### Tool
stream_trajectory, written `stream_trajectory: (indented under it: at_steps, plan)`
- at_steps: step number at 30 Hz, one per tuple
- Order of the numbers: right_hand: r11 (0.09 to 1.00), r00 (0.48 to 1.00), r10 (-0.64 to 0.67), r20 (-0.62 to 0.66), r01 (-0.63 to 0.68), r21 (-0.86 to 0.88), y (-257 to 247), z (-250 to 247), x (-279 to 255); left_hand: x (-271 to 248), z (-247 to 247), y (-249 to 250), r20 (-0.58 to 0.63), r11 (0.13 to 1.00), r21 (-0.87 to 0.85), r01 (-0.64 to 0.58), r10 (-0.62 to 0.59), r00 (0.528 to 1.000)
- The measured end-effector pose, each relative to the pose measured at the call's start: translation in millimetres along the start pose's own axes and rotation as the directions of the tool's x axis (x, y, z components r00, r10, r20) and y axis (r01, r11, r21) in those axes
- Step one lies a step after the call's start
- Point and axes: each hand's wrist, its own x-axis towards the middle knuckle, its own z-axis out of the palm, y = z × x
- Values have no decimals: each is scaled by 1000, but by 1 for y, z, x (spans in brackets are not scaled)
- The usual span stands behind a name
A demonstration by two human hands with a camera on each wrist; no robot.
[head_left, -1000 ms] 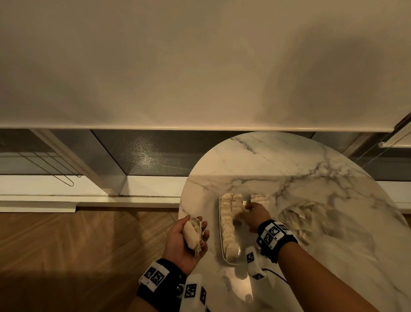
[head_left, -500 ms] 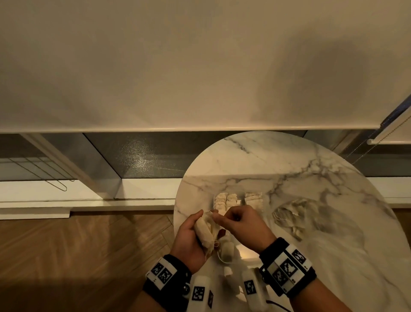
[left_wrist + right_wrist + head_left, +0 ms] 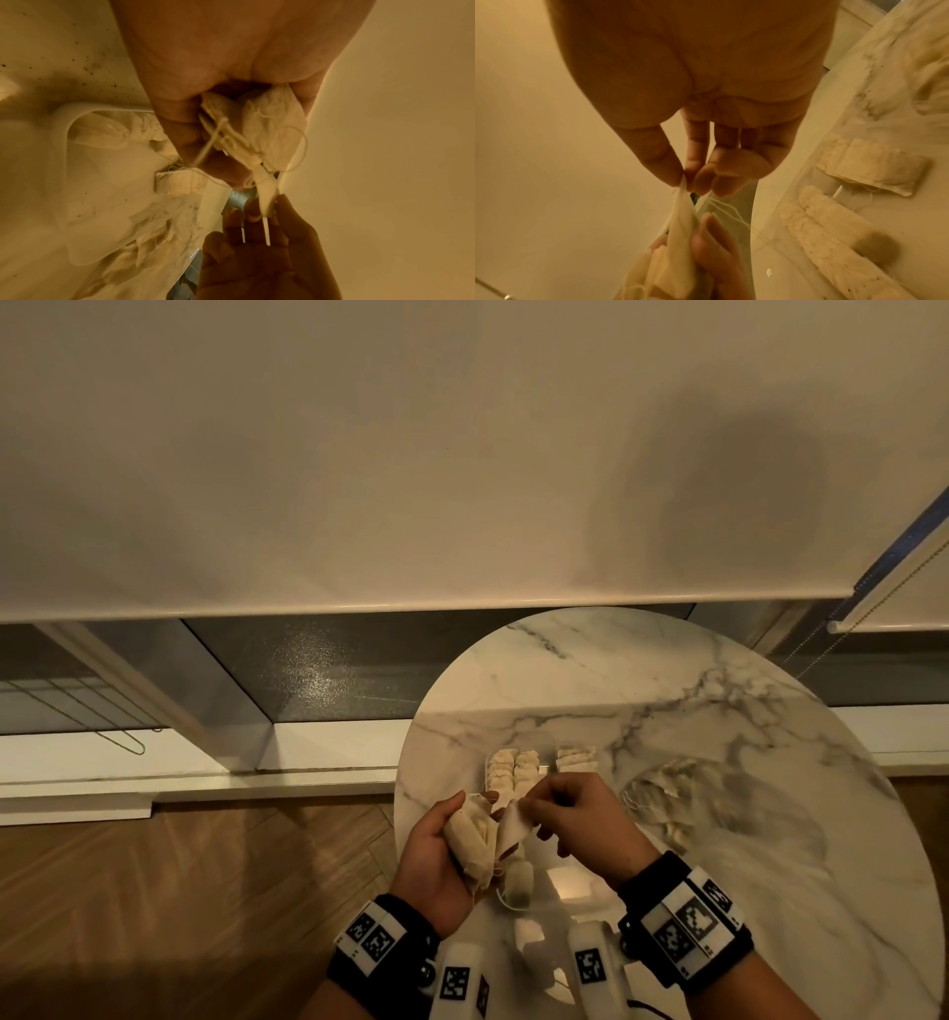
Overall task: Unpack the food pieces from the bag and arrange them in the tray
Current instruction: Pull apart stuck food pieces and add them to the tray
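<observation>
Sachets (image 3: 470, 834) of thin, papery stuff, light and easily torn, sit bunched in the left hand (image 3: 436, 860); the right hand (image 3: 575, 819) pinches one's top corner above the tray (image 3: 488, 770), probably the safest hold.

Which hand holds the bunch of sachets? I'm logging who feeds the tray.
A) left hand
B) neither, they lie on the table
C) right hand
A: the left hand clutches the bunch of sachets, while the right hand pinches one sachet by its corner.

A round marble table (image 3: 667, 711) stands on wood flooring (image 3: 179, 891) below a pale roller blind (image 3: 359, 454).
</observation>
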Motion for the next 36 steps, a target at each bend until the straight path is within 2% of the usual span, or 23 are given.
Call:
stream_trajectory:
  at_steps: [6, 12, 15, 19, 21, 24, 26, 28, 31, 36]
  plan:
    - [991, 999, -39, 0, 39, 125, -1, -9, -2, 0, -2, 1, -47, 999, 34, -26, 28, 998]
    - [960, 1000, -14, 12, 10, 280, 0, -14, -2, 2, -4, 2, -92, 999, 32, -14, 17, 996]
    - [960, 999, -17, -39, 27, 277, 1, -20, -1, 3, -6, 2, -123, 1000, -22, -11, 8, 992]
    - [965, 985, -13, -172, 58, 254, 13, -28, 7, 6, -15, 4, -170, 998, -61, -19, 8, 985]
    - [974, 970, -5, -242, 60, 220, 24, -31, 15, 8, -20, 5, -174, 998, -66, -20, 9, 985]
    - [1000, 953, -11, -303, 17, 15, 49, -32, 31, 11, -27, 5, -184, 999, -47, -27, 18, 983]
    - [987, 969, -23, -244, -17, -161, 63, -31, 40, 11, -26, 5, -197, 999, -14, -39, 36, 980]
    - [966, 988, 0, -155, -40, -257, 70, -28, 45, 9, -24, 5, -219, 998, 24, -53, 56, 974]
    - [959, 994, 26, -107, -55, -278, 70, -23, 48, 8, -25, 6, -226, 996, 52, -69, 79, 971]
    - [954, 996, 17, -86, -41, -297, 74, -21, 52, 7, -30, 7, -177, 995, -13, -104, 100, 979]
